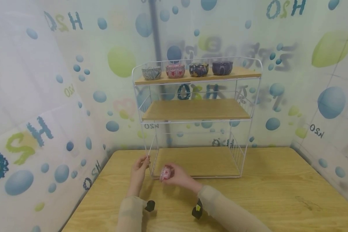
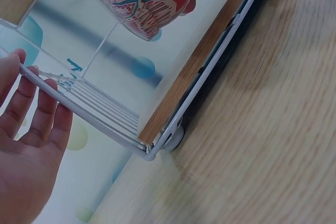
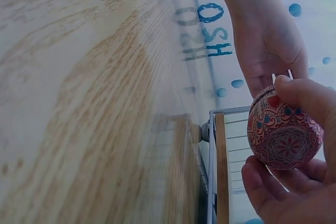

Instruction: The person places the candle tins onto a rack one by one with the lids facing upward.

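Note:
My right hand grips a small round tin, pink and red with a mandala pattern, in front of the bottom shelf's left end. In the right wrist view the tin is tilted, its patterned round face toward the camera, thumb on its edge and fingers beneath. My left hand holds the front left post of the white wire rack. The left wrist view shows the fingers bent behind that post and the thumb in front.
On the rack's top shelf stand a grey tin, a red and pink tin, a dark yellow-patterned tin and a dark purple tin. The middle shelf and bottom shelf are wooden boards. The rack stands on a wooden table.

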Motion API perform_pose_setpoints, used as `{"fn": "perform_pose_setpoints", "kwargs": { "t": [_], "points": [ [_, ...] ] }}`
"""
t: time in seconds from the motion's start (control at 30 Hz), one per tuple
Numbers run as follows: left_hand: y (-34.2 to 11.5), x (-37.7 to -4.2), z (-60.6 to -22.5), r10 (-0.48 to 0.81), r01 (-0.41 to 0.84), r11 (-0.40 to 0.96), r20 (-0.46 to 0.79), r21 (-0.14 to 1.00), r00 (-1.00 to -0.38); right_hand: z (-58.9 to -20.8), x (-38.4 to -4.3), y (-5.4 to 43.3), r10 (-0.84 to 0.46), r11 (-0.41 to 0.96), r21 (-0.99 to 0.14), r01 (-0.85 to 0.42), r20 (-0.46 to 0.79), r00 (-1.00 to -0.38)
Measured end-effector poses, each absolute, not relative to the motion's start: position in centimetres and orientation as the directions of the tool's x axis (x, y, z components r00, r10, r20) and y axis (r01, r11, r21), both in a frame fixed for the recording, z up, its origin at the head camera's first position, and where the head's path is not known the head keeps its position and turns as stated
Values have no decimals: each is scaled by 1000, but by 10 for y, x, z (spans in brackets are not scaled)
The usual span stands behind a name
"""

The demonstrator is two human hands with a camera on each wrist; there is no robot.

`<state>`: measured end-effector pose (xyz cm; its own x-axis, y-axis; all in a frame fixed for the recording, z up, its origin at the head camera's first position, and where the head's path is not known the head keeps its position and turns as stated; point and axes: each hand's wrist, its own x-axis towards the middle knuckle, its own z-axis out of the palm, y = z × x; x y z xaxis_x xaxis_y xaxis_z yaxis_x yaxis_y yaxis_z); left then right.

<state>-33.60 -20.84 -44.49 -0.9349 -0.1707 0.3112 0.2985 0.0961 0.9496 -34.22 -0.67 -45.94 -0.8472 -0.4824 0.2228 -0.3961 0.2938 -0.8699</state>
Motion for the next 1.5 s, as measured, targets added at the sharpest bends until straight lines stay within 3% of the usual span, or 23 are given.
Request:
{"fn": "perform_pose_setpoints", "kwargs": {
  "t": [0.7,1.23,1.5],
  "points": [
    [-214,-342,-455,-164,293,84,303,953,-939,-454,-340,-5,-457,329,-848,-417,243,-856],
    [-206,-317,-428,-131,276,88,286,957,-949,-445,-337,1,-443,282,-870,-405,257,-859],
    [-215,-339,-450,-144,271,76,280,960,-949,-442,-339,3,-448,242,-896,-372,237,-862]
  ]
}}
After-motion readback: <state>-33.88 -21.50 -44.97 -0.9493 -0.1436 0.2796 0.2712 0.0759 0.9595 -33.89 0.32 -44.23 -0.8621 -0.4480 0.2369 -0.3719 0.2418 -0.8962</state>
